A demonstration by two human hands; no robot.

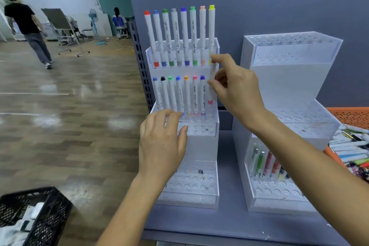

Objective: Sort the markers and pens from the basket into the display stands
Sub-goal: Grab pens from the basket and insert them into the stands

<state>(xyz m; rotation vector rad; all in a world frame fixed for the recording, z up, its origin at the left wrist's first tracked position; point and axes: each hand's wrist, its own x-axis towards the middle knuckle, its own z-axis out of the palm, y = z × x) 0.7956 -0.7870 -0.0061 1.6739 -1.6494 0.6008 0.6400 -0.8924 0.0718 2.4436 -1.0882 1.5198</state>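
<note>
Head view, one frame.

- Right hand (237, 92): raised in front of the left display stand (199, 146). Its fingers (219, 58) pinch a marker (211, 94): index tip near the marker's upper end, thumb lower on the barrel, other fingers loosely bent behind.
- Marker: white barrel with a pink-red band at each end, near upright, slightly tilted. It hangs over the rightmost place of the stand's middle tier, just beside the purple-capped marker. The lower end sits close above the tier's top; cannot tell whether it has entered a hole.
- Left hand (161, 142): grips the front edge of the middle tier, with bent fingers on the tier's top and the thumb on its clear front face.
- Left display stand: the top tier holds eight markers upright and the middle tier seven; the lower tiers' holes look unfilled.
- Right display stand (289, 86): upper tiers without markers; a few pens (265, 163) stand in the bottom tier.
- Orange basket (349, 116) at the right edge, with markers and pens heaped in it.
- Both stands sit on a grey tabletop (225, 175) against a grey back panel (279, 10).
- Black crate (50, 205) on the floor at lower left; a person (26, 24) walks in the room behind.
</note>
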